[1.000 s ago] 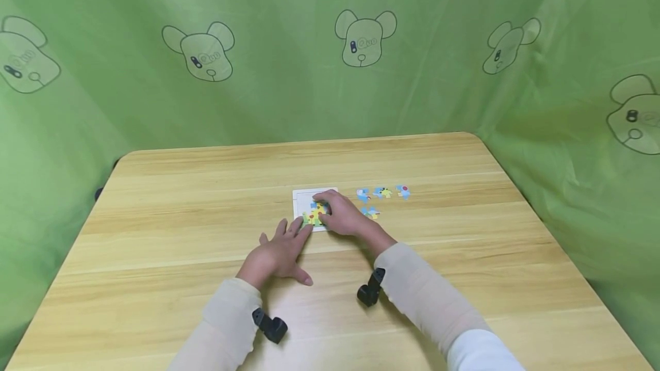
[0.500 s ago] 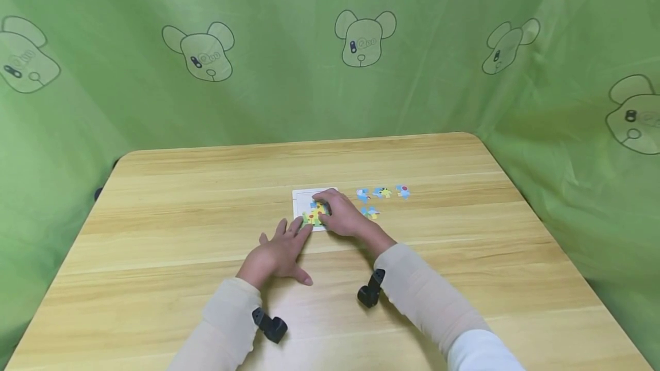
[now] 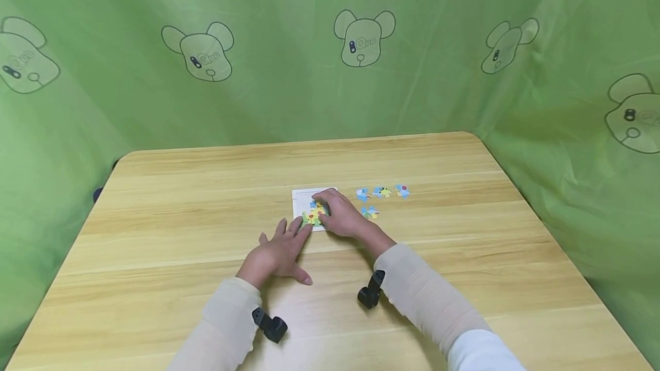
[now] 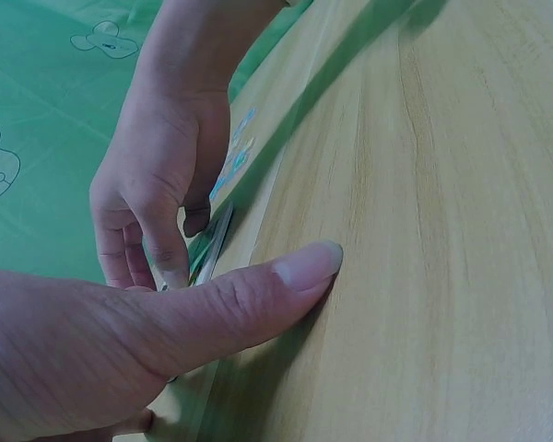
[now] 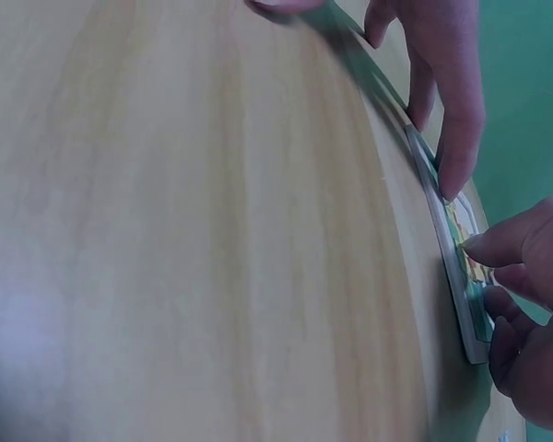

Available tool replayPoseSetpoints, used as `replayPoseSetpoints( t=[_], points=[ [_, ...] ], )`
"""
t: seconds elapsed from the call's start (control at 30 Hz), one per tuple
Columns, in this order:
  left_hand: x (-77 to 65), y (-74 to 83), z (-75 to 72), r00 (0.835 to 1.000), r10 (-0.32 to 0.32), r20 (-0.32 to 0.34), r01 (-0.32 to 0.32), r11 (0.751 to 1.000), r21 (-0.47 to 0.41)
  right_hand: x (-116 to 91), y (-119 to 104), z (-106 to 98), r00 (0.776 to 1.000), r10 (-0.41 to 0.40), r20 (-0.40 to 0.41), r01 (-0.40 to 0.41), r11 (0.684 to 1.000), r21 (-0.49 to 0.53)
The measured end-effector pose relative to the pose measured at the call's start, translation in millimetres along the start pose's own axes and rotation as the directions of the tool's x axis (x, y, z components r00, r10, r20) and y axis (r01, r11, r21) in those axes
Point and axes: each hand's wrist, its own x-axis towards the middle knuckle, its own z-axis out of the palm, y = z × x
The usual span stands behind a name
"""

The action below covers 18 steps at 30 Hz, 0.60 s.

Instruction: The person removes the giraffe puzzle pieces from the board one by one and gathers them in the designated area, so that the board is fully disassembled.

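A small white puzzle tray lies on the table, with joined pieces in yellow, green and blue in its lower right part. My left hand is spread, its fingertips on the tray's near left edge and its thumb stretched out over the wood. From the right, my right hand reaches over the tray. Its curled thumb and fingers pinch a yellow and blue puzzle piece there, partly hidden by the hand. In the right wrist view, the right hand's thumb and fingers touch the pieces in the tray.
Several loose puzzle pieces lie right of the tray: a row with a blue-white piece, a yellow-blue piece and a red-spotted piece, and another piece nearer. Green curtain surrounds the wooden table.
Both hands stay in nearly the same place. The right fingers shift only slightly over the yellow and blue puzzle piece; the tray and loose pieces stay put.
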Motion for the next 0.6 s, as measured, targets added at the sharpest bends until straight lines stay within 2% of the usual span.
replayPoseSetpoints(
  t=[0.43, 0.6],
  points=[
    [0.3, -1.2, 1.5, 1.000, 0.000, 0.002, 0.000, 1.000, -0.001, -1.1, -0.3, 10.5, 0.996, 0.014, -0.086, -0.013, 1.000, 0.015],
    [-0.1, -1.0, 1.6, 1.000, 0.001, 0.001, -0.001, 1.000, -0.004, 1.6, -2.4, 10.0, 0.993, 0.054, -0.100, -0.054, 0.999, 0.004]
  ],
)
